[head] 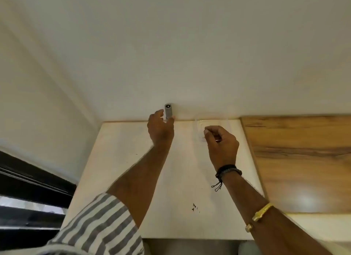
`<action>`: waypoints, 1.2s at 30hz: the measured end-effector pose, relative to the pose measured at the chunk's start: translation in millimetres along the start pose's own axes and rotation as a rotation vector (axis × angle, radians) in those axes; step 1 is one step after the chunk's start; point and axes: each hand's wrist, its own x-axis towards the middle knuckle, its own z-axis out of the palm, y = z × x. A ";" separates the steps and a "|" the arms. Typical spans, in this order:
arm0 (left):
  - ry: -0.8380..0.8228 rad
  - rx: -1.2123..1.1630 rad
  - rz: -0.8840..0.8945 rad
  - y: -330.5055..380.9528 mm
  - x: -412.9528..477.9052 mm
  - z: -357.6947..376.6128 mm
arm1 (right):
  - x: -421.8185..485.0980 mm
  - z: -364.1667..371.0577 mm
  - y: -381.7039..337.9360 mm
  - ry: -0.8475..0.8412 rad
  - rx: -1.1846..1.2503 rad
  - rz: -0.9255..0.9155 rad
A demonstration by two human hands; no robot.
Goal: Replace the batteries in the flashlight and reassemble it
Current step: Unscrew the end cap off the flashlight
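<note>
A small grey flashlight (168, 110) stands upright at the back edge of the pale table (121, 159), against the wall, with its dark round end facing up. My left hand (160, 130) grips its lower part between thumb and fingers. My right hand (221, 141) is curled with its fingertips pinched together over a clear plastic container (197, 124) just right of the flashlight. A thin dark sliver shows under those fingers, and I cannot make out what it is. No loose batteries are visible.
A wood-grain surface (296, 150) adjoins the pale table on the right. A cream wall (171, 55) rises directly behind the table. A dark window frame (28, 188) lies at the lower left. Small dark specks (194, 207) mark the table near its front edge.
</note>
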 end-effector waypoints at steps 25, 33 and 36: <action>-0.094 -0.133 0.117 -4.0 -49.5 -29.1 | -28.3 -14.6 -3.3 0.010 0.060 0.093; -0.260 -0.127 0.279 -14.3 -150.3 -71.3 | -85.6 -48.1 -13.1 -0.048 0.130 0.118; -0.300 -0.060 0.346 -20.2 -183.0 -81.5 | -113.7 -60.2 -12.0 -0.093 0.154 0.101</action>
